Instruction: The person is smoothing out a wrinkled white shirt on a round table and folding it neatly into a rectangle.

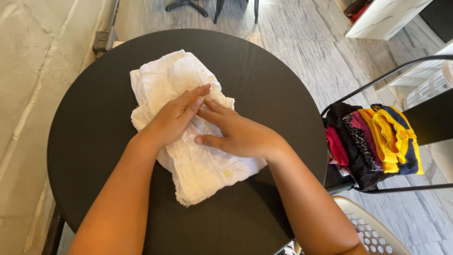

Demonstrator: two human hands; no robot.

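A crumpled white garment (188,156), folded into a rough bundle with a small button showing near its lower end, lies on a round black table (94,123). My left hand (172,118) rests flat on the middle of the cloth, fingers together and pointing right. My right hand (238,134) presses flat on the cloth beside it, fingers pointing left, its fingertips meeting those of the left hand. Neither hand grips anything.
A black metal chair (401,71) at the right holds a stack of folded clothes (373,141) in black, pink, yellow and navy. A white perforated basket (373,231) sits at the bottom right. White shelving (382,19) stands at the top right on the marble floor.
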